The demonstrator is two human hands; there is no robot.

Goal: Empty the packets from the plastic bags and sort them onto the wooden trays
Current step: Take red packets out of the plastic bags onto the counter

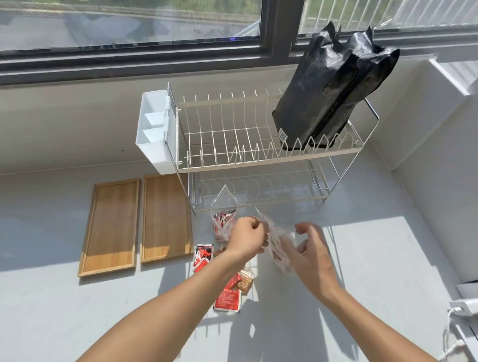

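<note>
Head view, down onto a pale tabletop (pixel 52 306) under a window.

Left hand (pixel 245 236): fingers curled shut, pinching the top edge of a clear bag (pixel 278 250). The bag hangs between the two hands, blurred; reddish packets show through it, count not readable.

Right hand (pixel 311 250): just right of the bag, fingers bent and partly spread, touching or nearly touching the bag's right side. Whether it actually grips the plastic cannot be told.

Second clear bag (pixel 224 218): stands on the tabletop just behind the left hand, mouth open and upward, red-and-white packets inside.

Loose packets on the tabletop, below and left of the hands:
- red packet (pixel 203 256), just left of the left wrist
- red packet (pixel 229 299) nearer the camera, under the left forearm line
- brown packet (pixel 246 281) touching that second red one

Two wooden trays (pixel 135 222) lie side by side, well left of the hands, long sides parallel and nearly touching. Both hold nothing.

Behind the hands: two-tier wire rack (pixel 258 149), white caddy (pixel 156 130) hooked on its left end, black pouches (pixel 331 90) leaning upright in the top tier at right.
</note>
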